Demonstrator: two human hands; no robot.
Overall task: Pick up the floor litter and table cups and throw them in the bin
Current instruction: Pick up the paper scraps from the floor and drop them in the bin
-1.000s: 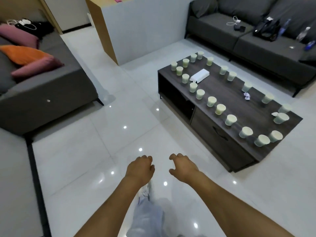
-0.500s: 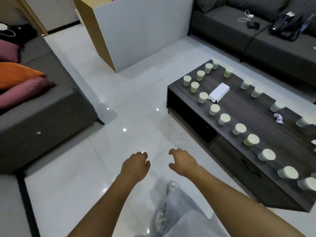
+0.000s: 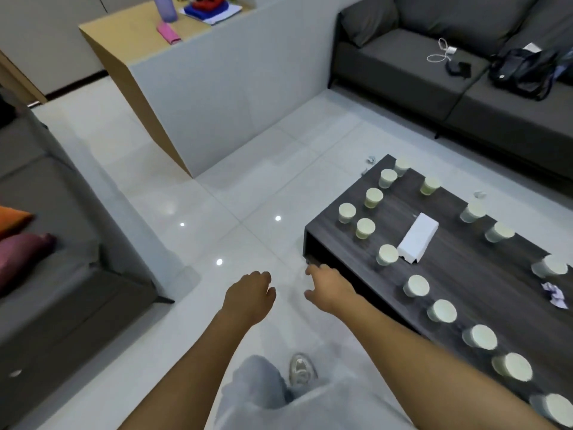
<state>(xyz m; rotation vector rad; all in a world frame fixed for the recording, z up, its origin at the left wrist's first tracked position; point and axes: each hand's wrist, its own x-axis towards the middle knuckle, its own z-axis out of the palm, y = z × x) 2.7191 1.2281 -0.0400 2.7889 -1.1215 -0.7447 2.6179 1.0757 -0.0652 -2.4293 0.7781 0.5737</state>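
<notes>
1. Left hand [image 3: 248, 297] and right hand [image 3: 330, 288] hovered above the floor [image 3: 217, 212], fingers loosely curled, holding nothing.
2. Cups [image 3: 416, 286] lined the surface [image 3: 465, 274] edges; crumpled litter [image 3: 553, 293] lay near its right edge.
3. White box [image 3: 418, 237] mid-surface; no writing legible.

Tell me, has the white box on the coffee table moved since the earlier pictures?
No. The white box lies in the same spot on the coffee table, beside the same paper cup; only the camera moved.
</notes>
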